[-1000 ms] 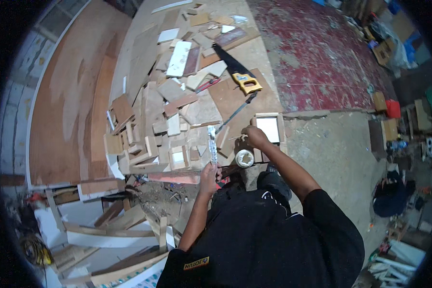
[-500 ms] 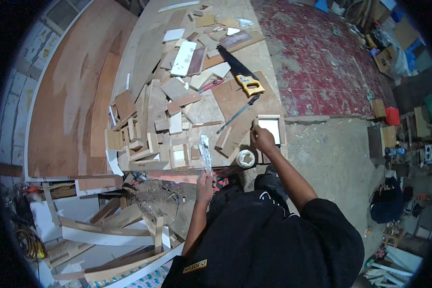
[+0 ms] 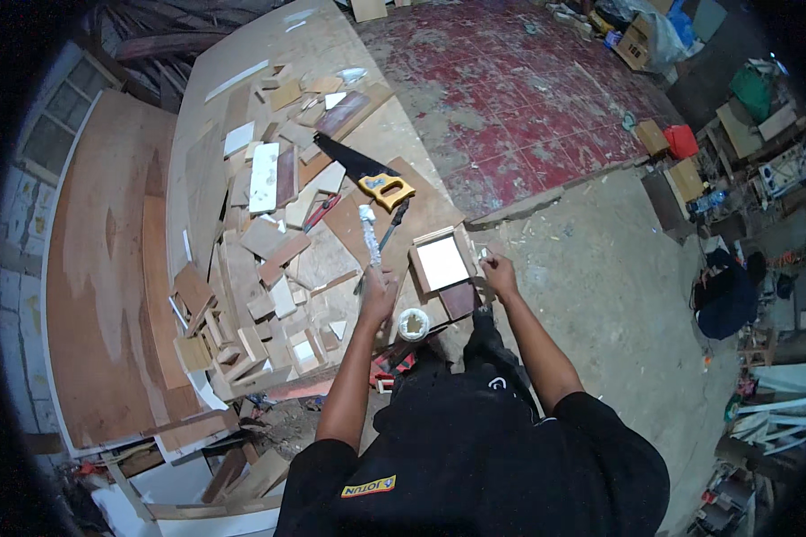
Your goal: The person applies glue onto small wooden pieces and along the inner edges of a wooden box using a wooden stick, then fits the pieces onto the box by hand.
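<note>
My left hand (image 3: pixel 381 294) is closed around the lower end of a slim tool smeared with white (image 3: pixel 370 234), held upright over the table; its exact kind is not clear. My right hand (image 3: pixel 500 273) is beside the right side of a small wooden box frame (image 3: pixel 416 271) with a white panel (image 3: pixel 442 263) in it. Its fingers are pinched together, and something small and thin may be between them. Between my hands, near the table's edge, stands an open round tub (image 3: pixel 413 324) with a whitish rim. A dark reddish-brown board piece (image 3: pixel 458 301) lies just below the frame.
A handsaw (image 3: pixel 385 190) with a yellow handle lies beyond the frame, next to a dark slim tool (image 3: pixel 392 224). Wood offcuts (image 3: pixel 279 255) and red pliers-like handles (image 3: pixel 322 211) cover the table's left. Stacked small wooden frames (image 3: pixel 219 327) stand at its near left corner.
The view has swung, shifting the table left. My right hand has moved from the frame's left side to its right side. My left hand has brought the white-smeared tool further over the table.
</note>
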`<state>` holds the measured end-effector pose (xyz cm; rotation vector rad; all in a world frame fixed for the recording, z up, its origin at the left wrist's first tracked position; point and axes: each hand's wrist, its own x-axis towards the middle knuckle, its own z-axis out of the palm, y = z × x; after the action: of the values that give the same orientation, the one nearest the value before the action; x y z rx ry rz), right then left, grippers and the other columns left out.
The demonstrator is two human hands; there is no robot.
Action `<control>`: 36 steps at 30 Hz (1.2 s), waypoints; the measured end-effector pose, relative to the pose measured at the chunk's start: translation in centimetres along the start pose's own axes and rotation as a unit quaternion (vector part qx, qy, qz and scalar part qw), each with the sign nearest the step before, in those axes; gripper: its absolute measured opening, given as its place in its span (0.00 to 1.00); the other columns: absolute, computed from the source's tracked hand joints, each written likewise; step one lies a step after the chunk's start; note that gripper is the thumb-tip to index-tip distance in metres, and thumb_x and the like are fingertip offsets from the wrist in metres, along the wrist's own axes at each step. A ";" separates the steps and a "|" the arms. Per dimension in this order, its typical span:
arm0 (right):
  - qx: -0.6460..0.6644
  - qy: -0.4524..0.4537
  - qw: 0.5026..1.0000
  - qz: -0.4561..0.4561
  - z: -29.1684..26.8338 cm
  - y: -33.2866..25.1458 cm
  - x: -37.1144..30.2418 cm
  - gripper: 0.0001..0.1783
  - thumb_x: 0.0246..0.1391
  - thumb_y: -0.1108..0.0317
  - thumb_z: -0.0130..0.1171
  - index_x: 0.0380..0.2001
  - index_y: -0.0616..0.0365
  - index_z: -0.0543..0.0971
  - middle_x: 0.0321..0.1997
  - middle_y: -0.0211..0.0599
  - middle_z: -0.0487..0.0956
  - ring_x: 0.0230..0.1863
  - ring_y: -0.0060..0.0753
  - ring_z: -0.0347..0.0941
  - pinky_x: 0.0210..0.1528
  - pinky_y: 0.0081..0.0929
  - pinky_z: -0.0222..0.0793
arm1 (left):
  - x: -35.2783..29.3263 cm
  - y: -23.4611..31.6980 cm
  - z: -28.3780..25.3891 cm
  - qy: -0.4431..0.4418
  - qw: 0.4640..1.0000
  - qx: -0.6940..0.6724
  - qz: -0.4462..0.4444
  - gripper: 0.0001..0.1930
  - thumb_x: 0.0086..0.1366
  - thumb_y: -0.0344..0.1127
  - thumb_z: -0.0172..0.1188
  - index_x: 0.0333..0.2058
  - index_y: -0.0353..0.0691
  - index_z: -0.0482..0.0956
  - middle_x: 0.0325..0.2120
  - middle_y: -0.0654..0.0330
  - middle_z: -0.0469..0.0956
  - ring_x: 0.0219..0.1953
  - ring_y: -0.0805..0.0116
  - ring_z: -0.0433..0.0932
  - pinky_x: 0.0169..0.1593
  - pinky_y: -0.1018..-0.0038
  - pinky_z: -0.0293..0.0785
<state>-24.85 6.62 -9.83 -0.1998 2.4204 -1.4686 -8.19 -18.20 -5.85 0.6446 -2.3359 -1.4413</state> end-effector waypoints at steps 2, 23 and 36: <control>0.025 0.003 1.000 -0.002 1.2 1.5 1.2 0.12 0.45 0.64 0.60 0.27 0.63 0.79 0.26 0.42 0.78 0.30 0.31 0.76 0.34 0.27 0.70 | 1.9 -0.9 1.4 -0.059 0.998 -0.030 0.003 0.14 0.60 0.36 0.53 0.41 0.37 0.62 0.26 0.59 0.67 0.21 0.72 0.70 0.20 0.75 0.68; 0.034 -0.083 0.979 -0.183 -1.5 -11.5 -7.2 0.07 0.44 0.71 0.61 0.28 0.62 0.79 0.26 0.41 0.77 0.29 0.38 0.74 0.32 0.28 0.69 | -7.4 6.0 -2.7 -0.131 0.972 -0.038 -0.191 0.15 0.64 0.38 0.41 0.30 0.32 0.71 0.17 0.57 0.69 0.22 0.71 0.70 0.28 0.71 0.65; 0.013 -0.029 0.981 -0.189 2.3 -10.7 -11.5 0.06 0.45 0.70 0.60 0.25 0.61 0.78 0.26 0.42 0.77 0.28 0.39 0.74 0.31 0.31 0.68 | -11.7 6.4 -3.3 -0.145 0.977 0.028 -0.152 0.16 0.66 0.42 0.41 0.30 0.34 0.71 0.20 0.51 0.72 0.26 0.55 0.73 0.33 0.63 0.67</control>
<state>-13.62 2.76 0.76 -0.7213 2.4062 -1.6164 1.98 -11.94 0.92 0.8937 -2.5941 -1.7068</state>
